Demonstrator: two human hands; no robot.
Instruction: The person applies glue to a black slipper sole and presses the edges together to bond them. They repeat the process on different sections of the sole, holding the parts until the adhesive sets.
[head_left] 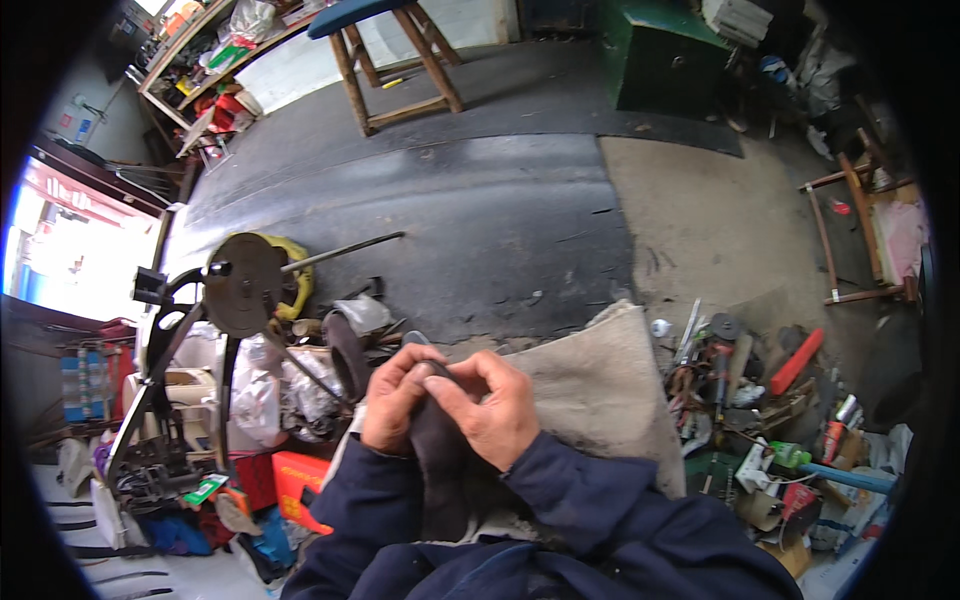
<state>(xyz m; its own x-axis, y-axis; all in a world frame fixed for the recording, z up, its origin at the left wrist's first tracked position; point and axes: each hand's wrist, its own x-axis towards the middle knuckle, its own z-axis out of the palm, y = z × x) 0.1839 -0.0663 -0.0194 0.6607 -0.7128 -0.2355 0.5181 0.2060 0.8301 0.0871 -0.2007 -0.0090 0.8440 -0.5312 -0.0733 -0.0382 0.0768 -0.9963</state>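
Observation:
In front of my lap I hold a long dark shoe-shaped piece (442,475), its upper end toward the floor and its lower end near my body. My left hand (398,398) pinches that upper end from the left. From the right, my right hand (492,405) has its thumb and fingers closed on the same end, close against the left fingertips. Whatever lies between the fingertips is too small to make out. A beige cloth (590,385) is spread over my lap beneath the hands. Just beyond the left hand a grey rounded tip (415,338) shows.
At my left stands a black hand-wheel machine (240,285) with a long rod reaching right. Plastic bags (255,395) and a red box (302,490) crowd its base. Mixed tools, including a red-handled one (797,360), lie at my right. A stool (395,65) and green chest (660,60) stand ahead.

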